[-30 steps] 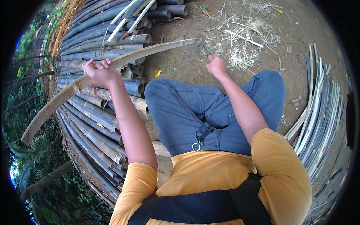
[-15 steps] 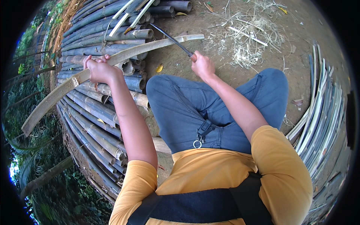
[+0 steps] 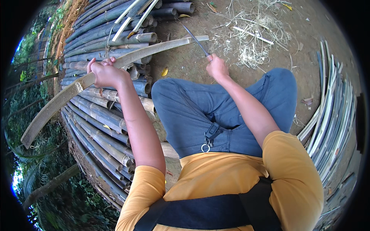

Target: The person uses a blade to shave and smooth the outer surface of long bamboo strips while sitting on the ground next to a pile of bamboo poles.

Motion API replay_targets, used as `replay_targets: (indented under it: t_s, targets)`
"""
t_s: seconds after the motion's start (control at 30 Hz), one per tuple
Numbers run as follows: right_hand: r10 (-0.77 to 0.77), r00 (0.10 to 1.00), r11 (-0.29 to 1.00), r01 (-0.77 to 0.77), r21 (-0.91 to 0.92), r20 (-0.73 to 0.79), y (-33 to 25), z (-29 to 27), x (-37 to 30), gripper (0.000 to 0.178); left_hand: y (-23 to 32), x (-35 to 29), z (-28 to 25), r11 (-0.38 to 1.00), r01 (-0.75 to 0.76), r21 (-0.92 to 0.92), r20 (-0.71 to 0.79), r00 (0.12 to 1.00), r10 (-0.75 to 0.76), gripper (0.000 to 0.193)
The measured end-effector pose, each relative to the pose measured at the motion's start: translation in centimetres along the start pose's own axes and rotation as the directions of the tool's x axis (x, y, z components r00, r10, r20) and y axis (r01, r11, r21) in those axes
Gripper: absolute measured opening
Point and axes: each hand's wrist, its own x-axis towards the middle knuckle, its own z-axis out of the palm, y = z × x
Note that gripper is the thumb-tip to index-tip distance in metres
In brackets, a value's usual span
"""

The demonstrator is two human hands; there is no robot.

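My left hand is closed around a long split bamboo strip, pale and curved in this view. The strip runs from the far left, past the hand, to its tip in front of my knees. In my right hand is the handle of a knife with a long, narrow dark blade. The blade crosses the strip close to its far tip; whether its edge touches cannot be told. My fingers hide most of the handle.
Stacked bamboo poles lie along my left, with a few split pieces on top. A heap of pale shavings covers the ground ahead. To my right rests a bundle of thin bamboo strips. My crossed legs are below my hands.
My right hand has moved a little to the right with the knife, whose blade now crosses the strip nearer its tip. My left hand's grip stays about the same.
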Motion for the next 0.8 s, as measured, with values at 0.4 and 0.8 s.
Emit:
replay_targets:
  t_s: [0.4,0.8]
  targets:
    - [0.203,0.978,0.973,-0.197,0.119,-0.044,4.6,1.3,3.7,0.027,0.6,-0.4,1.8,1.000,-0.018,-0.019,0.035,0.999,0.018,0.016]
    - [-0.254,0.966,0.964,0.257,0.071,-0.039,-3.0,1.6,-1.4,0.018,0.0,0.5,0.7,1.000,0.028,0.013,-0.062,0.998,-0.027,0.013]
